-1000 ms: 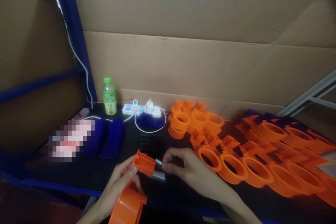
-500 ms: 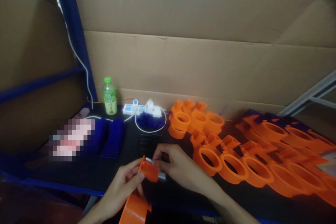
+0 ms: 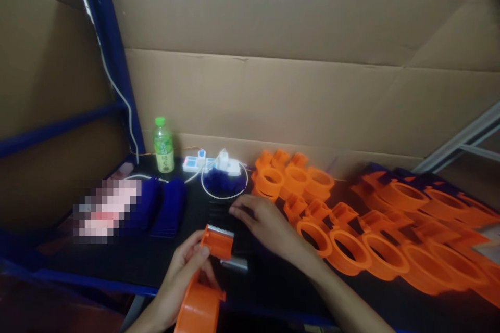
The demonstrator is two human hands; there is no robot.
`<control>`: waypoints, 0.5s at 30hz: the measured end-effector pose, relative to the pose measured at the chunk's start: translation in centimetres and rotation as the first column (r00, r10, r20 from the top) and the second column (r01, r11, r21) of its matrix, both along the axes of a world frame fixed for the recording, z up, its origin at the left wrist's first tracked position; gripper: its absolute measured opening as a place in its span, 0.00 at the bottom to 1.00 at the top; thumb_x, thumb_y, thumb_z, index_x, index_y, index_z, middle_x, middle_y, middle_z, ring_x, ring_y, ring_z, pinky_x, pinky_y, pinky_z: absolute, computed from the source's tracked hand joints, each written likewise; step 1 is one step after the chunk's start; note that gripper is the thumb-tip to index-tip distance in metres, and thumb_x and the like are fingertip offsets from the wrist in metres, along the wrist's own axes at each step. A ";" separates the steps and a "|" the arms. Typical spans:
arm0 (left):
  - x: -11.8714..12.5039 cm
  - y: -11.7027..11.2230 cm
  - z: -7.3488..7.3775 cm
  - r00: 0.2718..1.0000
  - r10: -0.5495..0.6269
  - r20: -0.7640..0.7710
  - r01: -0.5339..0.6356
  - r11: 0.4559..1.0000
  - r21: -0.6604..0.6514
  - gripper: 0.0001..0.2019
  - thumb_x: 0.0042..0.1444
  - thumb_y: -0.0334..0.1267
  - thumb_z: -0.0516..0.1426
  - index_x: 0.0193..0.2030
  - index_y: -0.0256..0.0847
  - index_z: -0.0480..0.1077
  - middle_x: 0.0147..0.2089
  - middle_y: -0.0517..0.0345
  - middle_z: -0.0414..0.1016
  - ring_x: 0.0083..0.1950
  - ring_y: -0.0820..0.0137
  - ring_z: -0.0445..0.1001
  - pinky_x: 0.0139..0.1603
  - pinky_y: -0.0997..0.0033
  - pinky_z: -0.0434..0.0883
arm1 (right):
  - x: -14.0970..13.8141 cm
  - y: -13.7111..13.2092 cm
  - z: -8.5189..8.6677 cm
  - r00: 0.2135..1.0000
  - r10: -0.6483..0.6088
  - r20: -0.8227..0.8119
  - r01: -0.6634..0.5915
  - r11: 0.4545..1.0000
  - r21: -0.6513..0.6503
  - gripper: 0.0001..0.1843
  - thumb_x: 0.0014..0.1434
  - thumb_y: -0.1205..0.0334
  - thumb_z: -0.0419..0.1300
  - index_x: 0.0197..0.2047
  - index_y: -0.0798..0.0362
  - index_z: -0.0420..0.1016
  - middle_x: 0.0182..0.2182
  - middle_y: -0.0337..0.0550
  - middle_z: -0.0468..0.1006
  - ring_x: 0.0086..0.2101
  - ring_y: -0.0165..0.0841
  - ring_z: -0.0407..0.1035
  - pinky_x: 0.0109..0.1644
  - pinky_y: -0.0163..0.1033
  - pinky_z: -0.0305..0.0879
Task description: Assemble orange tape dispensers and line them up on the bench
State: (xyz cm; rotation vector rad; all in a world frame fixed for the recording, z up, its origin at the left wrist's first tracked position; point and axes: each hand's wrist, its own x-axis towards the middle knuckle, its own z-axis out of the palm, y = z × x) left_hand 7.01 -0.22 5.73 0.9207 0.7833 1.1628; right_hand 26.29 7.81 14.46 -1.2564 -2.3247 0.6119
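Note:
My left hand [image 3: 183, 265] is closed around an orange tape dispenser [image 3: 197, 309] low in the middle of the view. A serrated metal blade [image 3: 221, 230] runs along the upper edge of the dispenser's head. My right hand [image 3: 265, 223] hovers apart from it, to the upper right, fingers stretched toward some dark strips [image 3: 221, 210] on the black tabletop; I see nothing in its fingers. Just right of the dispenser's head lie silver metal blades [image 3: 236, 264]. Part of the dispenser is hidden by my left hand and the frame's bottom edge.
Rows of orange tape dispensers [image 3: 351, 252] cover the right side, some with dark blue parts. Stacked blue pieces [image 3: 169, 208] lie left. A green-capped bottle [image 3: 163, 145] and a white power strip [image 3: 230, 165] with looped cable stand along the cardboard wall [image 3: 312, 99].
My right hand has left the dispenser's head and moved up toward the dark strips. The blade on the head now shows fully. My left hand keeps its grip, with the head slightly turned.

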 end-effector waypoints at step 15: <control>0.0 -0.1 1.1 0.983 0.095 0.156 -0.076 0.989 -0.126 0.16 0.62 0.44 0.56 0.54 0.40 0.66 0.22 0.58 0.76 0.21 0.69 0.74 0.27 0.71 0.72 | 2.2 2.2 -3.1 0.947 -0.086 0.308 0.036 0.986 0.166 0.12 0.58 0.69 0.61 0.46 0.49 0.76 0.47 0.43 0.76 0.46 0.36 0.71 0.48 0.37 0.64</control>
